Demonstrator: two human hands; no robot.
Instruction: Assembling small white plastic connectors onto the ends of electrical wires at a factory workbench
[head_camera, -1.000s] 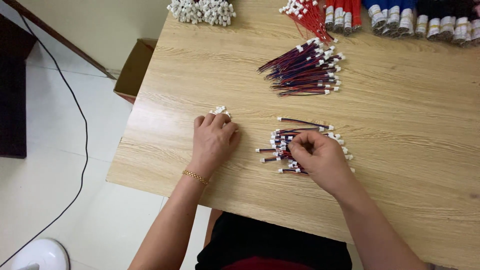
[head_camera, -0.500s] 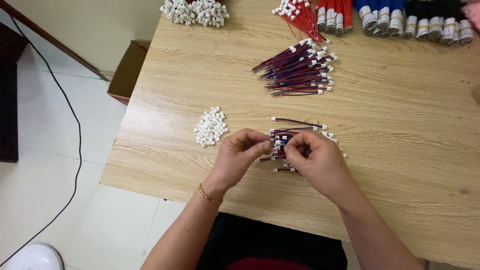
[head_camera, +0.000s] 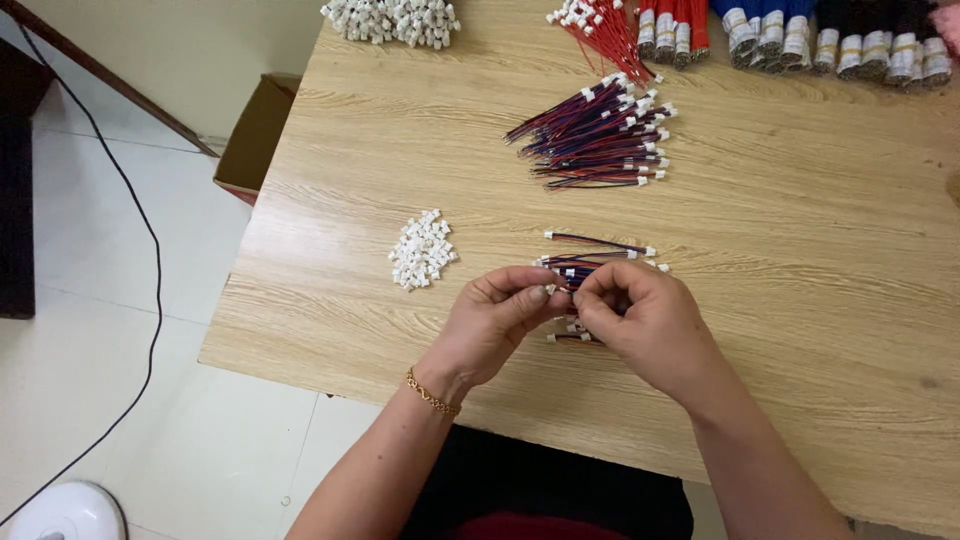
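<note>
We are pinching a short red-and-blue wire lead (head_camera: 566, 277) between both sets of fingertips, left hand (head_camera: 497, 320) and right hand (head_camera: 640, 320) closing together above the small wire pile (head_camera: 590, 262). A second ago our left hand was resting by the white connector housings (head_camera: 421, 250); it has since lifted over, apparently bringing one across for fitting.

A cardboard box (head_camera: 258, 135) and black cable (head_camera: 150, 290) lie on the floor.
</note>
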